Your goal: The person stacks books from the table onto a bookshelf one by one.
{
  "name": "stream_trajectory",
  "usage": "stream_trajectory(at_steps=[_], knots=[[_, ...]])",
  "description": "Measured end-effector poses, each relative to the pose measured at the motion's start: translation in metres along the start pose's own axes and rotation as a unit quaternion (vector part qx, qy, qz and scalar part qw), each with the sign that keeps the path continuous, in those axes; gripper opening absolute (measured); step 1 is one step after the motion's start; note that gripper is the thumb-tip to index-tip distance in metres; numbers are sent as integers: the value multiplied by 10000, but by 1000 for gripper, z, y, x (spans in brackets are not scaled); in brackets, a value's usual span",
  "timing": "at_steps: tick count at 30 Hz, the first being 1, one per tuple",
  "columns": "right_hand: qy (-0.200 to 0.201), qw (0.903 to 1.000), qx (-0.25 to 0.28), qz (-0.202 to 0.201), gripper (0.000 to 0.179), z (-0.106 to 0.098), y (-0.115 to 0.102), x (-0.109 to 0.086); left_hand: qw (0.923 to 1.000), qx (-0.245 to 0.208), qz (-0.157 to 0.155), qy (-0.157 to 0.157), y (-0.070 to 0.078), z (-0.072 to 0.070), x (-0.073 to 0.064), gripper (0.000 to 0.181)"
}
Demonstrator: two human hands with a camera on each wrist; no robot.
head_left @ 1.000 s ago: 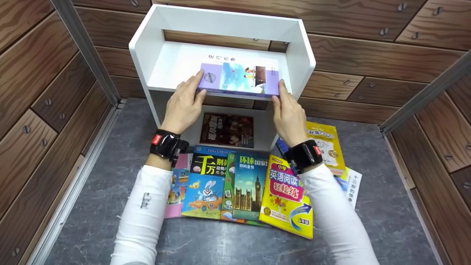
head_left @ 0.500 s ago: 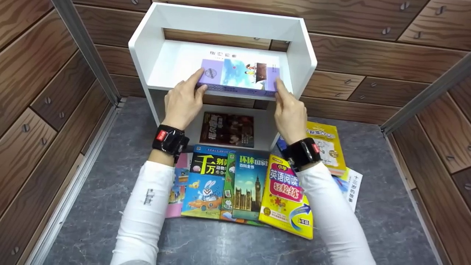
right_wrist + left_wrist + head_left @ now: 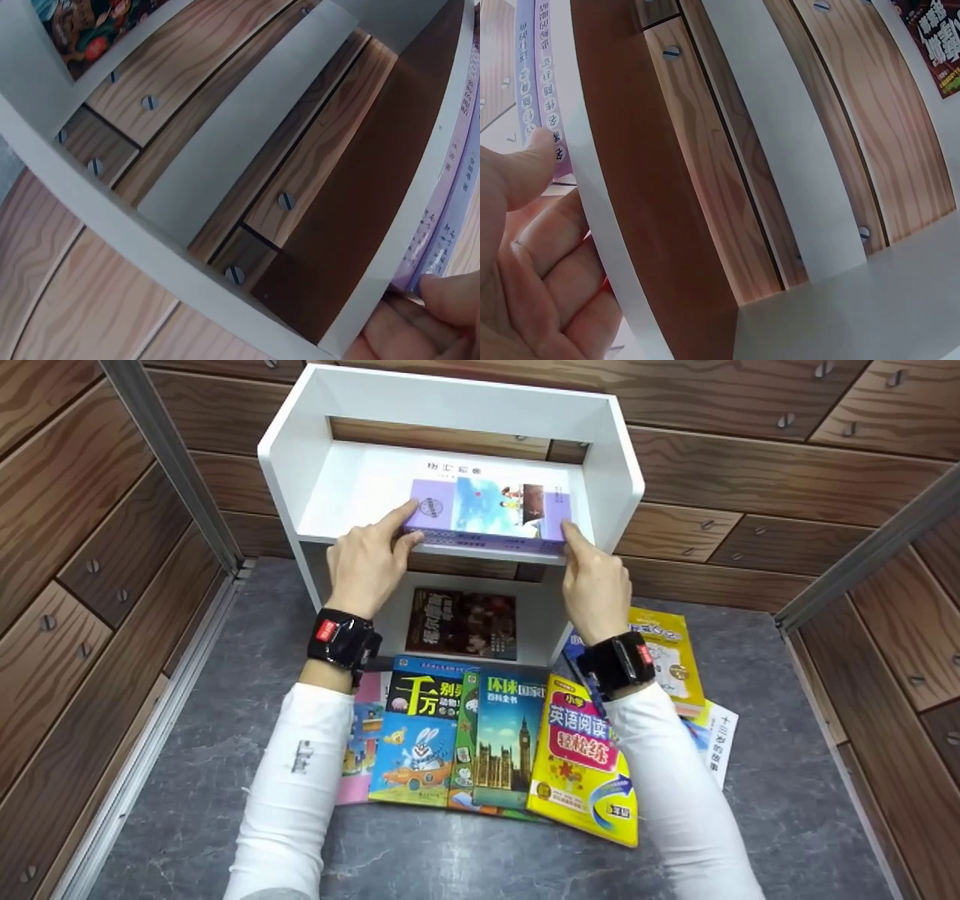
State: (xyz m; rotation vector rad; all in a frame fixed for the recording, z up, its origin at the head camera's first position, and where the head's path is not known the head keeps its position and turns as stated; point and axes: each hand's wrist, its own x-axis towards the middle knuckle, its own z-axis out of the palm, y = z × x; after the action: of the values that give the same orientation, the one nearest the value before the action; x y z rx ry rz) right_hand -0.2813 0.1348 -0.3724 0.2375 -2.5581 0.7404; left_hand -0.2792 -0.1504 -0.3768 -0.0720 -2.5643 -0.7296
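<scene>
Two purple books (image 3: 487, 510) lie stacked flat on the upper shelf of a white bookshelf (image 3: 360, 472), spines toward me. At their left front corner my left hand (image 3: 367, 562) holds them, thumb against the spines and index finger at the side. My right hand (image 3: 596, 585) grips the right front corner. In the left wrist view the left thumb (image 3: 532, 169) touches the lower part of the spines (image 3: 547, 97), with the other fingers curled beside the shelf edge. The right wrist view shows the right thumb (image 3: 450, 296) at the spine ends (image 3: 420, 262).
A dark-covered book (image 3: 461, 622) lies on the lower shelf. In front stand or lie several books, among them a rabbit-covered one (image 3: 412, 750), a clock-tower one (image 3: 510, 742) and a yellow one (image 3: 581, 765). Another yellow book (image 3: 667, 660) lies right of the shelf. Wood-patterned walls surround the grey floor (image 3: 450, 855).
The purple books have shifted slightly back on the upper shelf, and more of their spines shows. Both hands have moved a little with them, staying at the corners.
</scene>
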Motion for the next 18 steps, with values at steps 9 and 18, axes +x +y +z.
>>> stream_trajectory(at_steps=[9, 18], knots=[[142, 9993, -341, -2, 39, -2, 2, 4, 10000, 29, -1, -38, 1, -1, 1, 49], [277, 9989, -295, -248, 40, 2, 7, 0, 9999, 126, 54, 89, 0, 0, 0, 48]])
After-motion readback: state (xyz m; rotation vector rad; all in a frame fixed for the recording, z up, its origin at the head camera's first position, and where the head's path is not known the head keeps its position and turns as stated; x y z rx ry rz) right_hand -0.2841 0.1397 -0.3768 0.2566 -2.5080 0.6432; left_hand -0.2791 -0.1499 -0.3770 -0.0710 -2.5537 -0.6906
